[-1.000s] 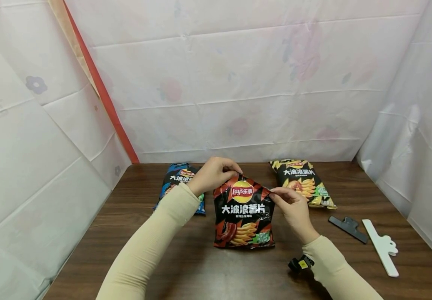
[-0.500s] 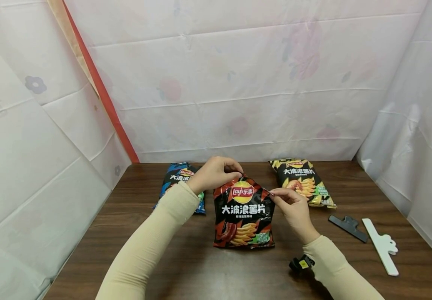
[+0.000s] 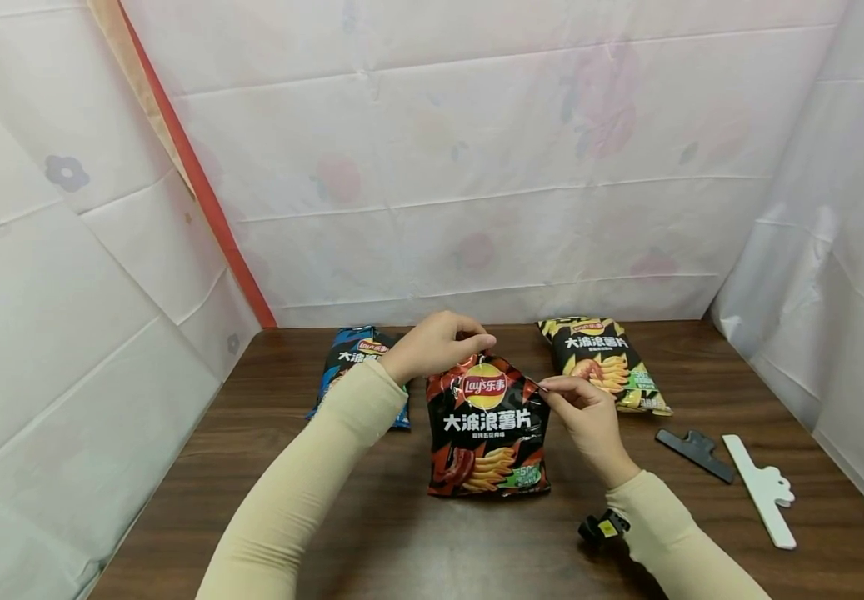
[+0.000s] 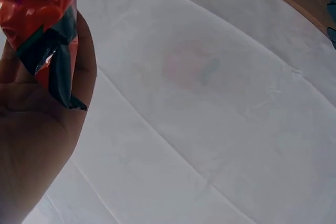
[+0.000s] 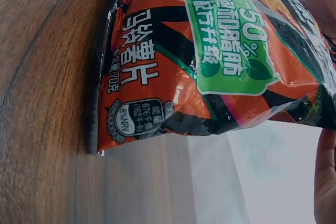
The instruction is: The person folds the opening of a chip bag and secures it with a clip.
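A red and black bag of potato chips stands upright at the table's middle, its front facing me. My left hand holds its top edge from above, thumb in front and fingers curled over behind. The top right corner is pinched between thumb and forefinger of my right hand. In the left wrist view, a crumpled corner of the bag hangs over the palm. The right wrist view shows the lower part of the bag, its bottom edge right at the wood.
Behind my left forearm lies a blue chip bag, partly hidden. A yellow chip bag lies at the back right. To the right are a black bag clip and a longer white clip. White cloth walls the brown table.
My left thumb has shifted slightly up and right along the bag's top edge. The bag and my right hand have stayed almost still.
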`<state>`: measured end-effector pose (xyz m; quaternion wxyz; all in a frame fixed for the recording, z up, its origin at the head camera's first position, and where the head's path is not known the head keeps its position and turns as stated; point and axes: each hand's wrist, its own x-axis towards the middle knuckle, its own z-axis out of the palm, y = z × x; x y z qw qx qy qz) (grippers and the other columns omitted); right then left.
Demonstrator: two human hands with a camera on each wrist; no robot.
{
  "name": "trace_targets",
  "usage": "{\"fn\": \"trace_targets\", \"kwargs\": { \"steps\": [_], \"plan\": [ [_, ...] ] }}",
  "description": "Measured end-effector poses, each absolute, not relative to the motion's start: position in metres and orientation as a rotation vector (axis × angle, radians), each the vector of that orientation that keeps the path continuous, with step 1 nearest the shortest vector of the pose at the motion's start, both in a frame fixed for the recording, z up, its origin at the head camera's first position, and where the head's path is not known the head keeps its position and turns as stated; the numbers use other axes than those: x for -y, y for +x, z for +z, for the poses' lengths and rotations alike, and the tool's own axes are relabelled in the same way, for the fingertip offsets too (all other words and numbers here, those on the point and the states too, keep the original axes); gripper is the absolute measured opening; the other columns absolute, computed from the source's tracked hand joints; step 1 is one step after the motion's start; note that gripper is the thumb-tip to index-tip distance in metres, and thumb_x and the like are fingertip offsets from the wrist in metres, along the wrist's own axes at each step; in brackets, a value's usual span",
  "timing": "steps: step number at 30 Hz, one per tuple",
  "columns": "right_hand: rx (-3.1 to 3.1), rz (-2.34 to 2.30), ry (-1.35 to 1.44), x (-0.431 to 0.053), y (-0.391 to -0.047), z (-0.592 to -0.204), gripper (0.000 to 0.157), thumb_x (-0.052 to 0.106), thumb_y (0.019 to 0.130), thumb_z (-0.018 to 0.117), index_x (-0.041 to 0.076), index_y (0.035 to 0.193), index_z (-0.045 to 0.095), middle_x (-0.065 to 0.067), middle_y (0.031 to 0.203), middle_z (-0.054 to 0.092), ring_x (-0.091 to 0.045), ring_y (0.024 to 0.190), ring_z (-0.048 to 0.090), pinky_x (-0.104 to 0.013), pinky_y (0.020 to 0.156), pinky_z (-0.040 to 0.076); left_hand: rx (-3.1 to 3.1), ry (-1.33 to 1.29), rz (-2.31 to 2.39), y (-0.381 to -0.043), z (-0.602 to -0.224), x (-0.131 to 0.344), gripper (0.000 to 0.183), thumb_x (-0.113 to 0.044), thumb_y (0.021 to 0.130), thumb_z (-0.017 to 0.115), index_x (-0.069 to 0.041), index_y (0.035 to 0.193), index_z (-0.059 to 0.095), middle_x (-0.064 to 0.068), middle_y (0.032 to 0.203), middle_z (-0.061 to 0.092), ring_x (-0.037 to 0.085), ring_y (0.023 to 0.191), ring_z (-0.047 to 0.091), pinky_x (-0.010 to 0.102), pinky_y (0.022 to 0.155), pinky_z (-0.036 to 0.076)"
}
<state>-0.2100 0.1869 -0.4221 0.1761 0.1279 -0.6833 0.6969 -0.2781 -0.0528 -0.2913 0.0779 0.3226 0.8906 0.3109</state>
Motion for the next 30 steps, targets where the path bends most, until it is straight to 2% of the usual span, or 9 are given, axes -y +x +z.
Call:
{"fn": "trace_targets", "kwargs": {
  "steps": [5,8,12,17,20,25,30],
  "plan": [
    [1.922,1.982,0.385,-0.1872,-0.209,-0.421,0.015,0.001,0.091,0.067,0.01,0.099,0.076,0.003,0.101,0.071,-0.008,0.058,0.045,-0.027,0.052,0.038,-2.667,0.962,0.875,-0.2773,-0.2894,0.0529,0.03,-0.038,0.101,0.054,-0.018,0.112,0.073,-0.001,0.1,0.072,0.011,0.047,0.044,0.03,0.062,0.046],
    [1.917,1.978,0.397,-0.1878,-0.2091,-0.4213,0.015,0.001,0.091,0.066,0.009,0.099,0.076,0.004,0.102,0.071,-0.009,0.056,0.044,-0.028,0.05,0.037,-2.65,0.966,0.867,-0.2776,-0.2893,0.0535,0.029,-0.037,0.1,0.055,-0.018,0.111,0.074,-0.001,0.095,0.072,0.011,0.041,0.04,0.029,0.056,0.045],
    [1.915,1.979,0.414,-0.1886,-0.2094,-0.4221,0.014,0.001,0.092,0.065,0.006,0.101,0.075,0.005,0.102,0.071,-0.01,0.057,0.044,-0.028,0.05,0.037,-2.621,0.974,0.867,-0.2781,-0.2898,0.055,0.027,-0.036,0.1,0.057,-0.018,0.109,0.074,-0.001,0.077,0.07,0.01,0.039,0.038,0.028,0.052,0.044],
    [1.911,1.981,0.418,-0.1885,-0.2097,-0.423,0.014,0.001,0.092,0.065,0.006,0.101,0.075,0.004,0.101,0.072,-0.009,0.058,0.046,-0.028,0.051,0.038,-2.615,0.977,0.85,-0.2768,-0.29,0.0565,0.026,-0.035,0.099,0.058,-0.017,0.108,0.075,0.0,0.066,0.065,0.009,0.04,0.035,0.026,0.051,0.039],
    [1.913,1.971,0.399,-0.1883,-0.2093,-0.4235,0.014,0.0,0.092,0.065,0.006,0.1,0.075,0.004,0.101,0.072,-0.008,0.058,0.046,-0.027,0.051,0.038,-2.622,0.985,0.847,-0.2759,-0.2905,0.0563,0.024,-0.034,0.098,0.06,-0.018,0.105,0.075,-0.002,0.07,0.067,0.008,0.041,0.034,0.025,0.051,0.038],
    [1.953,1.938,0.367,-0.1885,-0.2086,-0.4234,0.013,0.0,0.092,0.065,-0.005,0.102,0.07,0.012,0.096,0.07,-0.007,0.057,0.046,-0.027,0.051,0.039,-2.633,1.008,0.851,-0.2747,-0.2925,0.0556,0.021,-0.032,0.097,0.062,-0.018,0.103,0.076,-0.004,0.076,0.069,0.008,0.044,0.039,0.025,0.054,0.041],
    [1.946,1.951,0.378,-0.1888,-0.2084,-0.4218,0.013,-0.001,0.091,0.065,-0.006,0.102,0.069,0.012,0.091,0.07,-0.007,0.056,0.045,-0.028,0.049,0.037,-2.644,0.989,0.865,-0.2738,-0.2941,0.0552,0.019,-0.031,0.097,0.063,-0.018,0.103,0.075,-0.005,0.076,0.069,0.009,0.047,0.042,0.026,0.054,0.041]
  ]
}}
